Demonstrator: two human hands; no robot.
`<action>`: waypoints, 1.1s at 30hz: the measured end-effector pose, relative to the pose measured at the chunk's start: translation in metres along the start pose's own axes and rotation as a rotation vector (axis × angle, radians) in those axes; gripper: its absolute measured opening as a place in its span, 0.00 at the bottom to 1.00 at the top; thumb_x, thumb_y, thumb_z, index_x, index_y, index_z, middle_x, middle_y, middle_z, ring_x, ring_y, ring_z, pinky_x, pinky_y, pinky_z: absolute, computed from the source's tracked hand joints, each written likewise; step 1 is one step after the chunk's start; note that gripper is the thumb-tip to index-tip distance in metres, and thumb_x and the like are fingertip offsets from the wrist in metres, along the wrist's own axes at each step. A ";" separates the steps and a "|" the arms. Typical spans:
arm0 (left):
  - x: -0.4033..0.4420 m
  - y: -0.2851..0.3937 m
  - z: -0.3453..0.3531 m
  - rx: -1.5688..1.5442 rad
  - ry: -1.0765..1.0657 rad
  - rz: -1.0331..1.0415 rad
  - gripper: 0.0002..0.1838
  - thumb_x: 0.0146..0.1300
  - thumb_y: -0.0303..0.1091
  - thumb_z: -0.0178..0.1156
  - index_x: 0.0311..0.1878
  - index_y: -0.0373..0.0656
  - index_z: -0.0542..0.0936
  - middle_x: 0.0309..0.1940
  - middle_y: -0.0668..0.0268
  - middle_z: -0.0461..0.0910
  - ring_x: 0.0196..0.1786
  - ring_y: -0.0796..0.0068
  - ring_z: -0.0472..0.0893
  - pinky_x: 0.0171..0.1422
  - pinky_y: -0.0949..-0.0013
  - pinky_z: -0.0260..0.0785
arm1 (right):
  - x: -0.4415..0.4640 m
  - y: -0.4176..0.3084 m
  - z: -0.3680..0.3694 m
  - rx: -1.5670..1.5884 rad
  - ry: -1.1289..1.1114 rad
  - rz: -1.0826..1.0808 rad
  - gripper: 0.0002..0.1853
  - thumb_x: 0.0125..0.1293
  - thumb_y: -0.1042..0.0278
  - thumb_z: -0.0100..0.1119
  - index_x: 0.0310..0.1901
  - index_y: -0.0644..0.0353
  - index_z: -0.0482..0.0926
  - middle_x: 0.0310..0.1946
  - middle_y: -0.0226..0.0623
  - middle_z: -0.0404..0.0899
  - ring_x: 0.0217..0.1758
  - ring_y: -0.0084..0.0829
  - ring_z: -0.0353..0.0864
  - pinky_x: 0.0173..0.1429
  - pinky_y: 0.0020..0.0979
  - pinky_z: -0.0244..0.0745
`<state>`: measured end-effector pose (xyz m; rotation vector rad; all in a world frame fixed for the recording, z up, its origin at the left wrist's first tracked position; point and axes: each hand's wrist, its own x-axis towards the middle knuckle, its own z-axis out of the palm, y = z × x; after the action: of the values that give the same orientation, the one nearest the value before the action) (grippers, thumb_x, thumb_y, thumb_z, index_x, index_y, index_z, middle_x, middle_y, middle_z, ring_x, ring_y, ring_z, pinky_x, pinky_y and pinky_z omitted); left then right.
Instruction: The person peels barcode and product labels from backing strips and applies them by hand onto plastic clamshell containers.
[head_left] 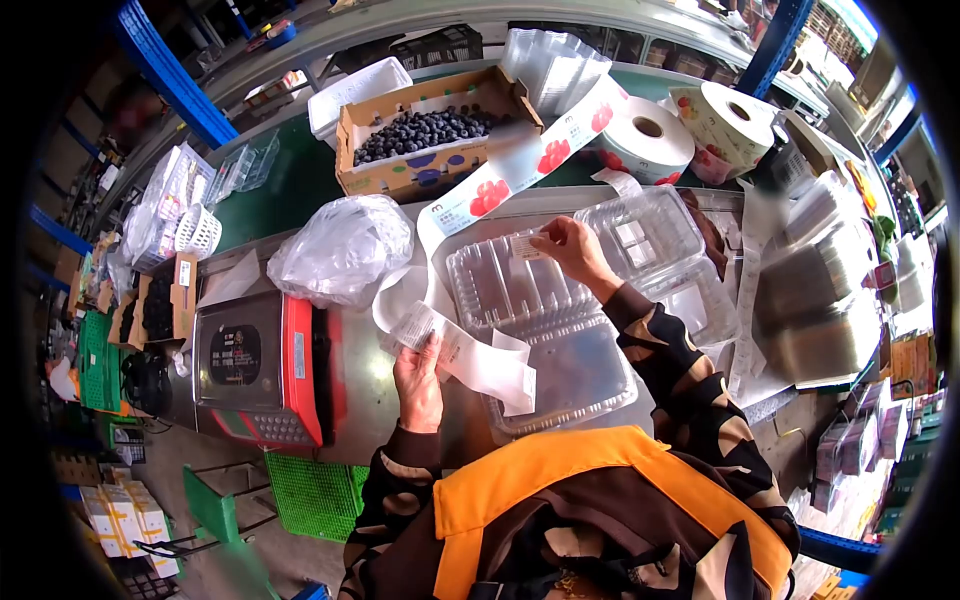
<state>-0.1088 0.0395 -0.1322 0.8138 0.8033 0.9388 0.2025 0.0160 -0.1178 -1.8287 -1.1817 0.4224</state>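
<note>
Orange apron (560, 452), right fingers (562, 236) over clear box (487, 288), berries (425, 135) in carton (385, 182)

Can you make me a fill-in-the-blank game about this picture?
1. The strip in the left hand is coloured ____.
2. The right hand is over a tray of clear ____.
3. The box of dark berries is made of ____.
4. The casing around the scale's keypad is ____.

Missing words: white; plastic; cardboard; red.
</note>
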 end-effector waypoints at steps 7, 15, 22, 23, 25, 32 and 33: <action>-0.003 0.000 0.018 0.005 -0.063 0.014 0.12 0.68 0.28 0.61 0.53 0.40 0.76 0.47 0.68 0.81 0.49 0.78 0.80 0.56 0.70 0.73 | 0.001 -0.004 0.011 -0.529 0.146 -0.152 0.35 0.50 0.59 0.76 0.58 0.51 0.68 0.48 0.41 0.74 0.40 0.47 0.81 0.40 0.44 0.76; 0.004 0.002 0.032 0.018 -0.199 0.033 0.16 0.70 0.27 0.57 0.59 0.39 0.71 0.51 0.64 0.79 0.53 0.73 0.79 0.60 0.65 0.72 | -0.061 -0.064 0.000 0.342 -0.772 -0.021 0.24 0.65 0.46 0.65 0.45 0.64 0.85 0.31 0.37 0.84 0.35 0.24 0.78 0.43 0.31 0.74; 0.003 0.008 0.018 -0.221 -0.398 -0.235 0.16 0.72 0.27 0.53 0.61 0.39 0.70 0.53 0.64 0.79 0.55 0.70 0.80 0.61 0.63 0.73 | -0.071 -0.069 -0.002 0.306 -0.711 -0.031 0.19 0.67 0.54 0.65 0.40 0.67 0.84 0.28 0.37 0.84 0.30 0.23 0.77 0.36 0.31 0.74; 0.003 0.009 0.018 -0.217 -0.414 -0.250 0.16 0.72 0.26 0.53 0.61 0.39 0.70 0.54 0.64 0.79 0.55 0.71 0.80 0.61 0.64 0.73 | -0.073 -0.071 -0.003 0.331 -0.681 -0.021 0.17 0.66 0.56 0.66 0.41 0.67 0.83 0.28 0.36 0.83 0.30 0.23 0.77 0.36 0.31 0.74; 0.001 0.014 0.023 -0.212 -0.431 -0.274 0.16 0.72 0.26 0.52 0.61 0.39 0.71 0.53 0.64 0.79 0.54 0.72 0.80 0.60 0.66 0.74 | -0.077 -0.079 -0.007 0.379 -0.621 -0.003 0.14 0.66 0.60 0.67 0.41 0.65 0.80 0.27 0.35 0.82 0.30 0.22 0.77 0.36 0.30 0.74; -0.003 0.008 0.027 -0.249 -0.397 -0.319 0.15 0.73 0.27 0.52 0.60 0.40 0.72 0.53 0.64 0.80 0.53 0.73 0.81 0.59 0.69 0.76 | -0.087 -0.102 -0.035 0.297 -0.701 -0.137 0.17 0.61 0.68 0.70 0.50 0.59 0.79 0.33 0.32 0.82 0.37 0.23 0.82 0.45 0.29 0.77; -0.004 0.007 0.028 -0.271 -0.384 -0.335 0.14 0.73 0.27 0.52 0.60 0.40 0.72 0.53 0.64 0.80 0.53 0.73 0.81 0.59 0.69 0.76 | -0.087 -0.104 -0.036 0.225 -0.671 -0.175 0.17 0.60 0.68 0.70 0.50 0.59 0.79 0.33 0.33 0.83 0.38 0.25 0.83 0.46 0.29 0.78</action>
<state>-0.0886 0.0317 -0.1128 0.5746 0.4455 0.5528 0.1273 -0.0614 -0.0280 -1.4051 -1.6430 1.0743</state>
